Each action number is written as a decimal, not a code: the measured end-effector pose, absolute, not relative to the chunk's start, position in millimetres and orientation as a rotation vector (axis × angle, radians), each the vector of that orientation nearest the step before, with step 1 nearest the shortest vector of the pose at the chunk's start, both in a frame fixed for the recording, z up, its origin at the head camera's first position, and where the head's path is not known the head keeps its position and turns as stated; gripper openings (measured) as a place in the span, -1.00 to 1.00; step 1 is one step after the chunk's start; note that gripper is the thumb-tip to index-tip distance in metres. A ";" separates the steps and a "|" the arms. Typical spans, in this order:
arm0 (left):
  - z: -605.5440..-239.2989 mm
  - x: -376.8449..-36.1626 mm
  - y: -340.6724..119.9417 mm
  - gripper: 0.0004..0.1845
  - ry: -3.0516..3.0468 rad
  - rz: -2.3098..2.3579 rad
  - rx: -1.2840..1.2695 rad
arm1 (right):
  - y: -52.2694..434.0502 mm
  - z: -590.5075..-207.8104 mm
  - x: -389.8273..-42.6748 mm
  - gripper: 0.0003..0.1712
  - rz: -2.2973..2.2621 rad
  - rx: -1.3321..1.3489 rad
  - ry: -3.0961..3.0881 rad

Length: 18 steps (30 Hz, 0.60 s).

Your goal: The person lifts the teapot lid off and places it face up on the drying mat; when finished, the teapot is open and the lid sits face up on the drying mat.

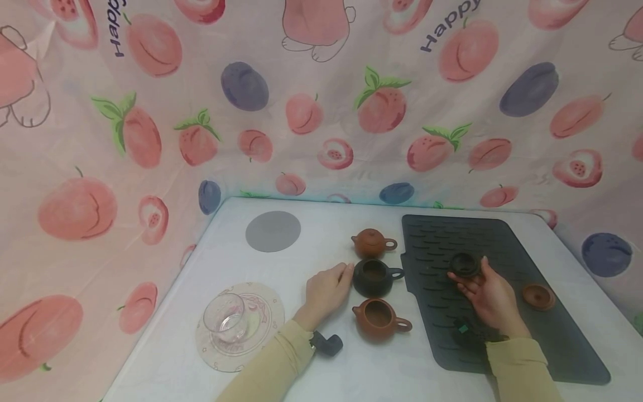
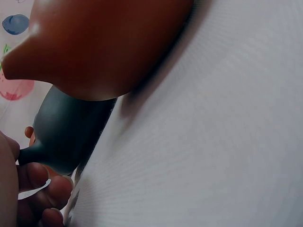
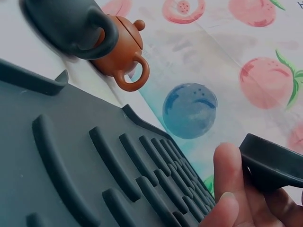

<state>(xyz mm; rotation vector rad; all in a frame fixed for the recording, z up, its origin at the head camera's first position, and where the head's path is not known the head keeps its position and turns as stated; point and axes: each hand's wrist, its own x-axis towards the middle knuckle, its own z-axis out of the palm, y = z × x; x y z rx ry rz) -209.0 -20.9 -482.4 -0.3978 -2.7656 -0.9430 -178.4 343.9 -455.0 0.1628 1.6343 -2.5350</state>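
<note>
Black teapot (image 1: 373, 286): middle of 3 pots standing in a row on the white table (image 1: 166, 363), its mouth uncovered.
Left hand (image 1: 325, 293): we see it pinching that pot's spout.
Right hand (image 1: 489, 298): grasps the black lid (image 1: 464, 265) over the ridged mat (image 1: 427, 234), fingers beneath.
Lids: we count 2 off, the black one and a loose brown lid (image 1: 538, 296) on the mat; the front brown teapot (image 1: 375, 335) is uncovered, the rear brown teapot (image 1: 370, 245) covered.
Progress: partway, we judge; the black lid is not yet set down.
Hard to see: the front pot and black lid are cut off in the wrist views; we cannot make out the pots' dark insides.
</note>
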 end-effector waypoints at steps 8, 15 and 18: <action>-482.7 -209.4 -20.7 -0.52 -2.770 -0.946 -0.399 | 345.3 -453.8 -175.6 -0.32 -2.556 0.215 1.643; -482.5 -209.1 -20.5 -0.52 -2.770 -0.948 -0.398 | 344.9 -451.0 -175.4 -0.14 -2.528 0.247 1.727; -482.4 -209.1 -20.4 -0.52 -2.771 -0.947 -0.396 | 345.8 -451.4 -176.1 0.00 -2.511 0.239 1.747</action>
